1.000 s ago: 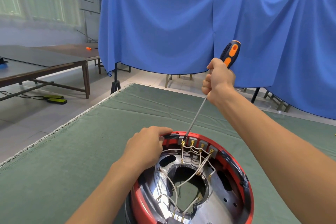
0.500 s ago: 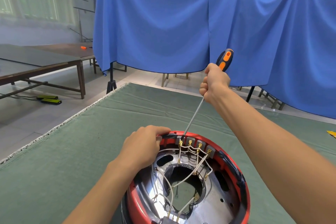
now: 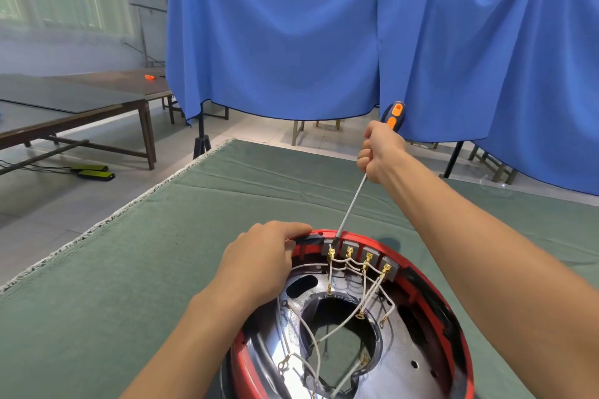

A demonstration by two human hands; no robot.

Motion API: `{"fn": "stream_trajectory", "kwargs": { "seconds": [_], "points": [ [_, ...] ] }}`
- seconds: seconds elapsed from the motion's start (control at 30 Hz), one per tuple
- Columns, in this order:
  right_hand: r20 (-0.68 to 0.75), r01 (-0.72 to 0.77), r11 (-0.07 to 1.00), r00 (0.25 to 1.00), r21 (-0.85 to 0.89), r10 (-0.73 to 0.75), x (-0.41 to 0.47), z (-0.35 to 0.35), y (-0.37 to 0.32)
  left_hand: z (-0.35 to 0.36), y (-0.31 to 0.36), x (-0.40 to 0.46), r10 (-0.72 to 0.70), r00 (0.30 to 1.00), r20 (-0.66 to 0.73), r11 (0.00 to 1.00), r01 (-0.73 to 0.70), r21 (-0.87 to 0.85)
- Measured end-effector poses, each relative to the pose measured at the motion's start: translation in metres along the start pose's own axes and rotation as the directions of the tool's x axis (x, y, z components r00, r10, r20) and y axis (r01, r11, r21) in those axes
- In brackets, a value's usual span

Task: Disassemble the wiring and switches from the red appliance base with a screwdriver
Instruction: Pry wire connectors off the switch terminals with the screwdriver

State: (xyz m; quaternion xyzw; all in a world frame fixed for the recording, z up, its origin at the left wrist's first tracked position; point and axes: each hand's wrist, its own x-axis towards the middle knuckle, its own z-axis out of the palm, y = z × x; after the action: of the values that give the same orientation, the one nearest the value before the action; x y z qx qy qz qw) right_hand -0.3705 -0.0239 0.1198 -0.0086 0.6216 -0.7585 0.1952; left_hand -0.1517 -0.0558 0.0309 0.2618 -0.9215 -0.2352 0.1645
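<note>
Screwdriver (image 3: 353,201) steeper than before, tip at red base (image 3: 431,295) switches (image 3: 359,251).

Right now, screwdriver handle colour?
Black with orange inserts, seen above the right hand on the screwdriver in the head view.

The red appliance base (image 3: 431,295) runs off the bottom edge, its near rim unseen. The left hand (image 3: 259,264) covers part of the far-left rim. The screwdriver (image 3: 353,201) handle is mostly buried in the right hand (image 3: 381,152); its tip, among the switches (image 3: 359,251), is too small to make out.
</note>
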Motion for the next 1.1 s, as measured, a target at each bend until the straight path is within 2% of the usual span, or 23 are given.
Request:
{"fn": "stream_trajectory", "kwargs": {
  "seconds": [0.23, 0.5, 0.67, 0.83, 0.93, 1.0, 1.03, 1.1],
  "points": [
    [0.058, -0.065, 0.997, 0.996, -0.041, 0.068, 0.001, 0.005, 0.024, 0.002, -0.001, 0.001, -0.012, 0.999, -0.032, 1.000, 0.013, 0.017],
    [0.090, -0.013, 0.991, 0.996, 0.134, 0.000, -0.004, -0.021, -0.005, 0.004, -0.003, 0.004, -0.019, 0.998, -0.062, 0.999, 0.021, 0.032],
    [0.090, 0.058, 0.940, 0.992, 0.337, -0.093, -0.027, -0.038, -0.004, 0.004, -0.003, 0.003, 0.013, 0.999, -0.042, 0.999, -0.011, 0.035],
    [0.021, 0.249, 0.889, 0.960, 0.385, -0.278, -0.055, -0.052, -0.002, 0.002, 0.002, 0.002, 0.171, 0.985, 0.008, 0.983, -0.172, 0.070],
    [-0.006, 0.347, 0.883, 0.931, 0.315, -0.364, -0.066, -0.053, -0.001, -0.002, 0.007, 0.006, 0.185, 0.981, 0.053, 0.966, -0.191, 0.176],
    [0.022, 0.418, 0.882, 0.901, 0.216, -0.433, -0.073, -0.053, 0.001, -0.004, 0.013, 0.007, 0.141, 0.986, 0.090, 0.962, -0.158, 0.224],
    [0.061, 0.457, 0.878, 0.881, 0.138, -0.469, -0.077, -0.054, 0.002, -0.005, 0.016, 0.007, 0.110, 0.987, 0.119, 0.961, -0.136, 0.242],
    [0.163, 0.560, 0.816, 0.826, -0.142, -0.539, -0.082, -0.057, 0.004, -0.004, 0.026, 0.008, 0.037, 0.981, 0.188, 0.958, -0.088, 0.272]
  ]
}}
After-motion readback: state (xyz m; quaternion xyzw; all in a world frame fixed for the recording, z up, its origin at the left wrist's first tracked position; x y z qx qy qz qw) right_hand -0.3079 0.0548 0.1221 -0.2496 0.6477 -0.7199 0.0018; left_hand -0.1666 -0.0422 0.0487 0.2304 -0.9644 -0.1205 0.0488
